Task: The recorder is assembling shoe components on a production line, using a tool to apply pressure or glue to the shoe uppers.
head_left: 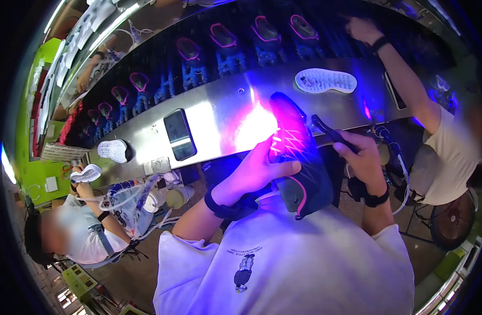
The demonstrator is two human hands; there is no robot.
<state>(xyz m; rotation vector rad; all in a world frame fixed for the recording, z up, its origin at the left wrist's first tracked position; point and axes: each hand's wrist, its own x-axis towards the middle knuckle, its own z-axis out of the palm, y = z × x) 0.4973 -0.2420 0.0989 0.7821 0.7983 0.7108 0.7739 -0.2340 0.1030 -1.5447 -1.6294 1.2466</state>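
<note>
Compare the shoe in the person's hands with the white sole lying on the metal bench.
The dark shoe upper is gripped by the left hand and lifted above the bench; the white sole lies loose on the metal bench, untouched. The shoe upper is dark with pink trim and glows under violet light; the sole is plain white with a studded tread. The shoe upper stands nearly on end; the sole lies flat. The right hand holds a dark tool beside the shoe upper. Both are footwear parts.

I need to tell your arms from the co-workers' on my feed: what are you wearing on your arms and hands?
Both forearms are bare below short white T-shirt sleeves. The left hand and right hand are ungloved. Each wrist carries a dark band: a wide black one on the left wrist, and a black strap on the right wrist. No rings visible.
</note>
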